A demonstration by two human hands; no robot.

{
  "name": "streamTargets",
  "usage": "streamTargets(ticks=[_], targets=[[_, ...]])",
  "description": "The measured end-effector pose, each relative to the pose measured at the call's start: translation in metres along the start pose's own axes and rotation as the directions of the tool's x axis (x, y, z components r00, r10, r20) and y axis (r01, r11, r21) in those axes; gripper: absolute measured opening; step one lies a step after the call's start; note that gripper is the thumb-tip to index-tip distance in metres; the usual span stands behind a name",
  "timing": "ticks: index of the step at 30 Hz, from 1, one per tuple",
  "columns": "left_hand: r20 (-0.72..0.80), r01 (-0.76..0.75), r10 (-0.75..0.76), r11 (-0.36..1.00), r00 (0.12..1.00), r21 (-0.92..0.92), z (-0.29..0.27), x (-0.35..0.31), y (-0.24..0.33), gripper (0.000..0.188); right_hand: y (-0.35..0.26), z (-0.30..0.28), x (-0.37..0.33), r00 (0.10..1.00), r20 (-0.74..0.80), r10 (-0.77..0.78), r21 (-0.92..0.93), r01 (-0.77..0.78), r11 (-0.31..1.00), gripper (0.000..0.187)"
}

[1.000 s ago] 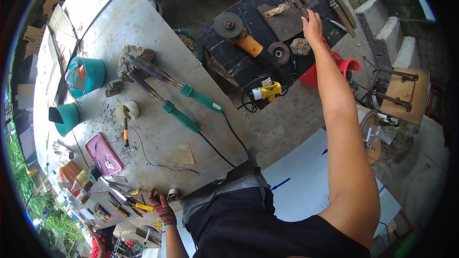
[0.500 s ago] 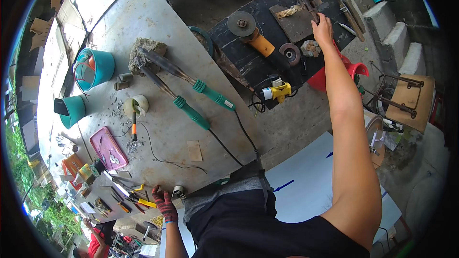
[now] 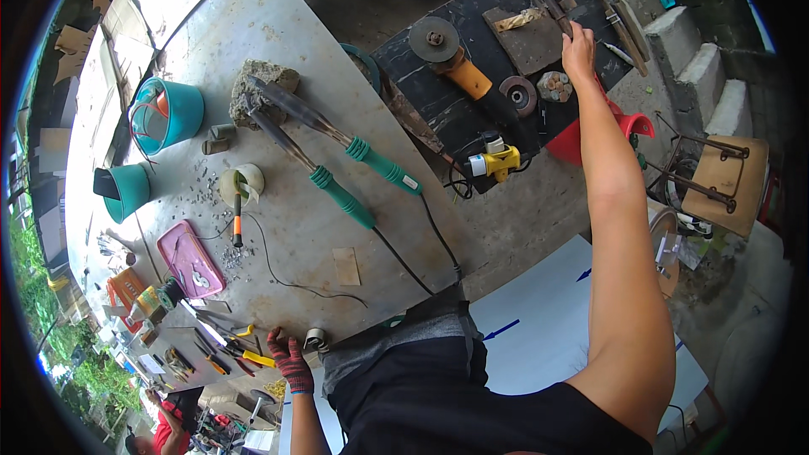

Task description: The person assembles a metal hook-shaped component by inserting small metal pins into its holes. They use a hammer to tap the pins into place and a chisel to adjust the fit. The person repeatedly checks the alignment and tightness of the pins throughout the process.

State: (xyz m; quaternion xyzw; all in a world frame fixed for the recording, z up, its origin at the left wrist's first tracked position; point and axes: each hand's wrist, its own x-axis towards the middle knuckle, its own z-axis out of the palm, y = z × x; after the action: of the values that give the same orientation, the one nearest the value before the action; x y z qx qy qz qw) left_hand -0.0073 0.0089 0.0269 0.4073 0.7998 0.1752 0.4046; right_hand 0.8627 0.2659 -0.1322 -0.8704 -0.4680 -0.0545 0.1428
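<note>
A: ok so what's the right hand up to?

B: It's way out at about 2 o'clock, bare, with its fingers curled at the near end of a dark bar-shaped tool. Too small to tell if they're closed all the way round it. The tool runs off toward the hand's 11 o'clock, on the black tabletop, right along the edge of a rusty flat plate.

A: Anything else close by?

B: Yeah, a hexagonal cluster at the hand's 7 o'clock, then a round grinding disc just beside that. The angle grinder with the orange body is more like 1 o'clock in the view. There's a white pen-shaped thing at the hand's 3 o'clock.

A: And the left hand?

B: Down at 7 o'clock in a striped knit glove, at the edge of the grey metal tabletop. Fingers loosely bent and apart, nothing I can see in them. A yellow-handled tool sits near its 9 o'clock, and a grey roll is just beside it at 1.

A: What about the green grips?

B: Two long tools with green handles, tips propped on a rough stone block around 10 o'clock.
</note>
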Motion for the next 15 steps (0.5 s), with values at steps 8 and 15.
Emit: streamTargets(ticks=[8,15], targets=[[-0.014,0.010,-0.011,0.999,1.000,-0.043,0.003,-0.001,0.004,0.045,-0.004,0.006,0.000,0.996,0.057,0.066,-0.019,-0.065,0.998,0.046],[-0.020,0.009,-0.010,0.999,1.000,-0.036,0.002,0.000,0.001,0.045,-0.023,-0.014,-0.001,0.985,0.104,0.134,-0.093,-0.125,0.988,0.051]])
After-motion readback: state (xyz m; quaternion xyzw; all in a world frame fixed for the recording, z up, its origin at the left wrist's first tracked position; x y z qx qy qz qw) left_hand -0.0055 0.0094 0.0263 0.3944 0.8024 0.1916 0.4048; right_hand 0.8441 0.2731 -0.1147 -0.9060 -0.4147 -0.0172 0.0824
